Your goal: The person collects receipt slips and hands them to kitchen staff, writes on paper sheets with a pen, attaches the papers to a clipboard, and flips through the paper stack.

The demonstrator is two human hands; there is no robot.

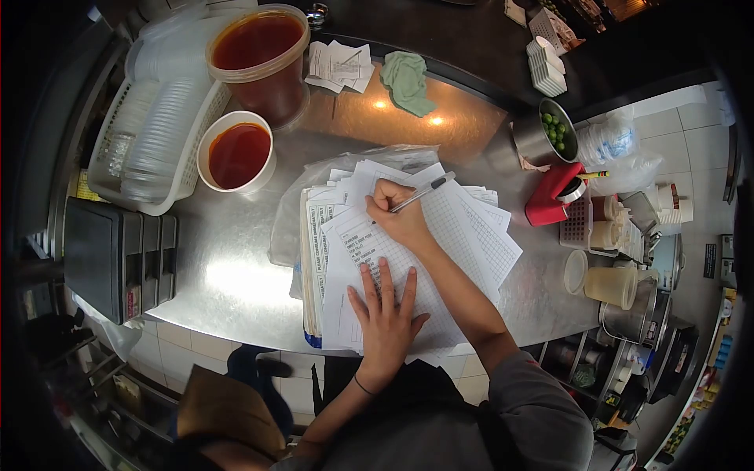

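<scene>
My right hand (pixel 397 213) is closed around a pen (pixel 426 191) with a clear barrel and dark grip, its point near the upper part of a printed sheet (pixel 348 229). That sheet carries a column of text at its left and a grid across the rest. Lower down, my left hand (pixel 385 314) lies flat on the same sheet with its fingers spread. Beneath is a thick, fanned pile of papers (pixel 496 251), some with a grid. Clear plastic wrap (pixel 292 206) lies under the pile's left and far sides. Handwriting is too small to read.
On the steel table (pixel 220 275) stand a tub of red sauce (pixel 236 157), a larger sauce bucket (pixel 271 90), a basket of plastic lids (pixel 161 149) and black drawers (pixel 118 259). A green cloth (pixel 407 82), a pot of limes (pixel 542 135) and a red dispenser (pixel 550 196) are farther off.
</scene>
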